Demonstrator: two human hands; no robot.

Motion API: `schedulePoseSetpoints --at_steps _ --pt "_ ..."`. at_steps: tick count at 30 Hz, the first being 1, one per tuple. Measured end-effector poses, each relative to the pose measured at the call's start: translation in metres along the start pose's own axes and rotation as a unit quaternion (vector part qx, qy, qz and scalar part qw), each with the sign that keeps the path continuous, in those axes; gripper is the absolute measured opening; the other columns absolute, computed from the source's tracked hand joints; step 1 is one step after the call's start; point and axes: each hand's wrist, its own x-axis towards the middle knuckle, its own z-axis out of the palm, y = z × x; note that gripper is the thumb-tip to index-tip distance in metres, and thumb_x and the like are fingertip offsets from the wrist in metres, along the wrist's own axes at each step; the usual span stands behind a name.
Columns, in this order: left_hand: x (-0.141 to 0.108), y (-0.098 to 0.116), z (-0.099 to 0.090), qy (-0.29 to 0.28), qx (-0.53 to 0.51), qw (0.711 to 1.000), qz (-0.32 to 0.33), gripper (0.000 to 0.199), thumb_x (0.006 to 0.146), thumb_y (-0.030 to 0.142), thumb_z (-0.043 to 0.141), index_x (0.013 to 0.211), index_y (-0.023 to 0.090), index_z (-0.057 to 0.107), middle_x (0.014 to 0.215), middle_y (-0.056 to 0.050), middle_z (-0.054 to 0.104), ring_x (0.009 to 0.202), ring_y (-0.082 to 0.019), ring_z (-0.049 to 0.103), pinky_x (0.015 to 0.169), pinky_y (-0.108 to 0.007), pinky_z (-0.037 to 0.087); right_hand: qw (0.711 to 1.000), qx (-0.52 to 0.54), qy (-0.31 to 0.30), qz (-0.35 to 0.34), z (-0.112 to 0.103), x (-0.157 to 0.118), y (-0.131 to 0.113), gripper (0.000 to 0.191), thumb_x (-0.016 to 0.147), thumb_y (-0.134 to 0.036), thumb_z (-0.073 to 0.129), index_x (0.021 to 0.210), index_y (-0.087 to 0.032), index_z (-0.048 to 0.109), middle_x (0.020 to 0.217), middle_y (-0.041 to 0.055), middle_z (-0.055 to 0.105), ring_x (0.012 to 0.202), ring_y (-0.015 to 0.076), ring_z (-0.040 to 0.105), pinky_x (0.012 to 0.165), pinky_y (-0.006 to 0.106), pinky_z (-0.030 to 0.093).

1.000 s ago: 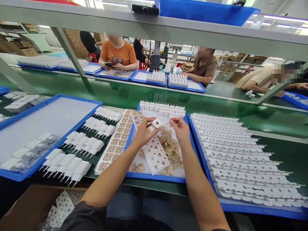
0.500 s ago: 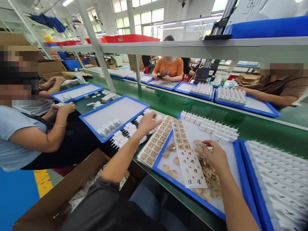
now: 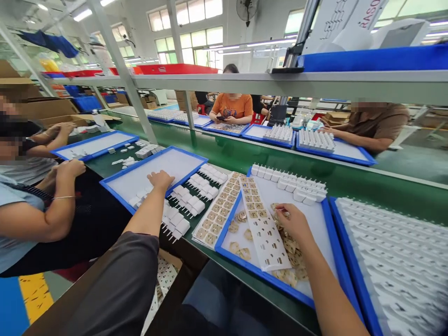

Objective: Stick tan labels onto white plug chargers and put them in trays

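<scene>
My left hand (image 3: 161, 179) is over the left blue-rimmed tray (image 3: 189, 156), its fingers spread and nothing seen in them, near white plug housings (image 3: 140, 197) in the tray's lower corner. The fingers of my right hand (image 3: 289, 217) are pinched at a heap of tan pieces (image 3: 292, 247); what they hold is too small to make out. That heap lies in the right blue-rimmed tray (image 3: 331, 242), beside a white sticker sheet (image 3: 269, 242) with tan pieces in its upper part. White plugs (image 3: 290, 182) line this tray's far edge.
Stacked sheets of tan pieces (image 3: 217, 214) and rows of white plugs (image 3: 189, 200) lie between the trays. A full tray of white parts (image 3: 402, 266) stands at the right. A co-worker's arm (image 3: 65, 196) is at the left; a shelf (image 3: 224, 84) crosses above.
My left hand has moved left, from above the plug rows to over the left tray. My right hand stays at the heap of tan pieces. The whole view has shifted a little.
</scene>
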Motion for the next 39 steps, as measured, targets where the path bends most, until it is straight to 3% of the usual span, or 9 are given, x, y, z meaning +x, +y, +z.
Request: schedulePoseSetpoints --at_steps 5,8,11,15,20,23,28,33,39 --pt "0.014 0.008 0.023 -0.025 0.005 1.0 0.016 0.048 0.09 0.055 0.047 0.11 0.012 0.056 0.103 -0.014 0.068 0.121 -0.036 0.052 0.096 -0.055 0.043 0.999 -0.02 -0.022 -0.012 0.007 -0.002 -0.005 0.023 0.087 -0.027 0.048 0.098 -0.018 0.066 0.104 0.0097 0.07 0.1 0.0249 0.062 0.09 0.039 0.047" --pt "0.015 0.032 0.043 -0.048 0.001 0.997 0.054 0.046 0.087 0.048 0.055 0.113 0.01 0.058 0.109 -0.017 0.067 0.121 -0.04 0.052 0.097 -0.058 0.042 0.998 -0.047 -0.046 0.0 0.013 -0.003 -0.007 0.023 0.089 -0.029 0.05 0.105 -0.019 0.064 0.11 0.0096 0.069 0.104 0.027 0.06 0.092 0.042 0.044" --pt "-0.007 0.079 0.069 -0.114 -0.062 0.972 0.198 0.041 0.086 0.04 0.056 0.117 0.014 0.061 0.109 -0.012 0.07 0.107 -0.03 0.062 0.096 -0.043 0.047 0.997 -0.044 -0.055 0.029 0.017 -0.004 -0.009 0.024 0.089 -0.029 0.054 0.108 -0.018 0.064 0.107 0.0098 0.07 0.105 0.0275 0.06 0.092 0.044 0.043" --pt "-0.062 0.159 0.101 -0.2 -0.14 0.889 0.387 0.032 0.086 0.035 0.054 0.113 0.022 0.066 0.108 -0.004 0.072 0.102 -0.022 0.065 0.095 -0.034 0.049 0.996 0.042 -0.055 0.05 0.022 -0.002 -0.011 0.023 0.083 -0.022 0.061 0.105 -0.019 0.065 0.095 0.0068 0.072 0.097 0.0238 0.063 0.09 0.04 0.046" --pt "-0.096 0.219 0.127 -0.223 -0.168 0.853 0.441 0.044 0.08 0.013 0.048 0.121 0.019 0.063 0.124 -0.005 0.067 0.118 -0.023 0.058 0.106 -0.036 0.042 0.989 0.122 -0.035 0.069 0.023 -0.001 -0.008 0.025 0.079 -0.017 0.059 0.103 -0.02 0.066 0.086 0.0021 0.072 0.082 0.0176 0.066 0.081 0.033 0.05" --pt "-0.097 0.223 0.136 -0.218 -0.181 0.845 0.453 0.047 0.079 0.012 0.046 0.121 0.02 0.063 0.13 -0.005 0.064 0.132 -0.024 0.047 0.113 -0.042 0.034 0.986 0.153 -0.004 0.067 0.02 0.0 -0.009 0.025 0.078 -0.018 0.057 0.101 -0.021 0.066 0.083 0.001 0.07 0.079 0.0163 0.065 0.08 0.032 0.051" --pt "-0.098 0.217 0.141 -0.171 -0.2 0.828 0.495 0.027 0.079 0.016 0.046 0.091 0.025 0.068 0.136 0.001 0.058 0.145 -0.028 0.025 0.119 -0.059 0.006 0.982 0.183 0.011 0.037 0.012 0.0 -0.013 0.019 0.081 -0.024 0.055 0.098 -0.021 0.064 0.083 0.0011 0.069 0.076 0.0156 0.064 0.075 0.031 0.051" --pt "-0.101 0.218 0.137 -0.183 -0.225 0.811 0.508 0.021 0.078 0.019 0.048 0.091 0.024 0.065 0.101 -0.004 0.068 0.123 -0.024 0.05 0.12 -0.052 0.01 0.988 0.156 0.001 0.009 0.002 -0.002 -0.014 0.014 0.082 -0.025 0.055 0.092 -0.021 0.063 0.087 0.0029 0.069 0.076 0.0163 0.063 0.074 0.032 0.05" --pt "-0.105 0.215 0.134 -0.202 -0.263 0.811 0.483 0.021 0.072 0.019 0.051 0.09 0.022 0.062 0.091 -0.003 0.065 0.102 -0.022 0.057 0.113 -0.046 0.025 0.979 0.197 -0.054 0.018 0.0 -0.005 -0.015 0.016 0.08 -0.027 0.062 0.095 -0.022 0.061 0.092 0.0025 0.069 0.078 0.0157 0.065 0.074 0.031 0.052"
